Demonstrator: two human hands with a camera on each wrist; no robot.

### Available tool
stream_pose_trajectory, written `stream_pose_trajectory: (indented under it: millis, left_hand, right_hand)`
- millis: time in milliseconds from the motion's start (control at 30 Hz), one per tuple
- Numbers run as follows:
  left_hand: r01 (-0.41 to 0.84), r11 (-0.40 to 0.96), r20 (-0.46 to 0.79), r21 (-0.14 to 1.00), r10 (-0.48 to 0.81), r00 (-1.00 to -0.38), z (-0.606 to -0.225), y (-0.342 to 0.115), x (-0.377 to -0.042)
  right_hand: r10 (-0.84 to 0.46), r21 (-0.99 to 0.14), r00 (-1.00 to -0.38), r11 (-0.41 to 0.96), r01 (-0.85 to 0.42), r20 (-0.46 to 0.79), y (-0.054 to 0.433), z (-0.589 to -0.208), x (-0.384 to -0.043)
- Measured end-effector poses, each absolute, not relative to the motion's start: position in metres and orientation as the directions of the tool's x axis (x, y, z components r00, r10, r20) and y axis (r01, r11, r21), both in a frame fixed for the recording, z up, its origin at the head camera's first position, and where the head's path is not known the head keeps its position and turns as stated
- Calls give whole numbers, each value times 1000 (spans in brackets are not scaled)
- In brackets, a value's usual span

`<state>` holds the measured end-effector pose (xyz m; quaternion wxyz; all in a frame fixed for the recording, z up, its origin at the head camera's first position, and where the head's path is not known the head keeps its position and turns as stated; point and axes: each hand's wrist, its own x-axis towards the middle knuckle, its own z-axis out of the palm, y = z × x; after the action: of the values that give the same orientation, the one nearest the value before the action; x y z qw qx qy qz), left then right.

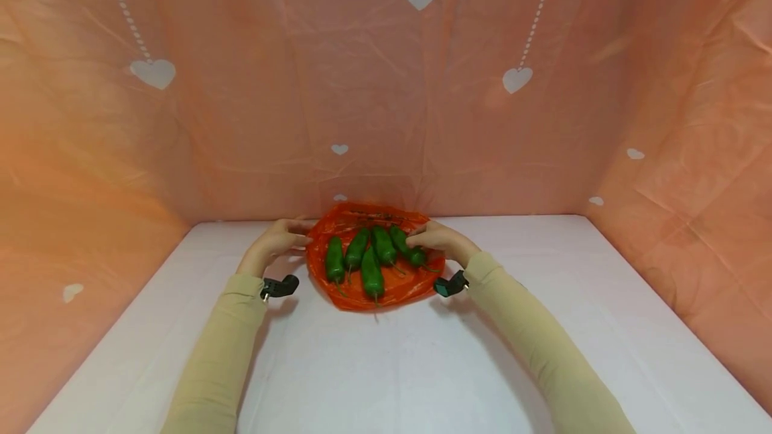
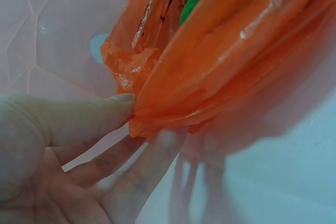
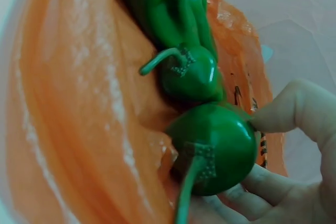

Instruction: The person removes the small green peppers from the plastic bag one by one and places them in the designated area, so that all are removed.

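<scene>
An orange plastic bag (image 1: 410, 286) lies spread at the far side of the table, with several green peppers (image 1: 372, 273) on it. At its left edge my left hand (image 1: 277, 240) pinches the plastic (image 2: 173, 93) between thumb and fingers. My right hand (image 1: 443, 240) is at the right end of the group and grips the rightmost green pepper (image 3: 226, 145). In the right wrist view the thumb (image 3: 283, 111) presses that pepper's side, with fingers curled beneath it. Beside it lies another green pepper (image 3: 191, 74), its stem pointing left.
A white table surface (image 1: 362, 380) extends in front of the bag and to both sides. Orange sheeting (image 1: 362, 86) with white hearts rises close behind the bag and along both sides. A small dark camera (image 1: 280, 286) is strapped to each wrist.
</scene>
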<state>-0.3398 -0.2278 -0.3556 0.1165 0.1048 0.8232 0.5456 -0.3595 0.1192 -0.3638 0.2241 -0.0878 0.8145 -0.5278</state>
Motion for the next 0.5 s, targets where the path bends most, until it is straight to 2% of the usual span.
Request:
stream_pose_trajectory:
  millis: [500]
  left_hand:
    - [45,418,-76,908,270,-960,-358,-228,-338]
  right_hand:
    - [-360,-924,-890,351,150,-281,121,-359,-353]
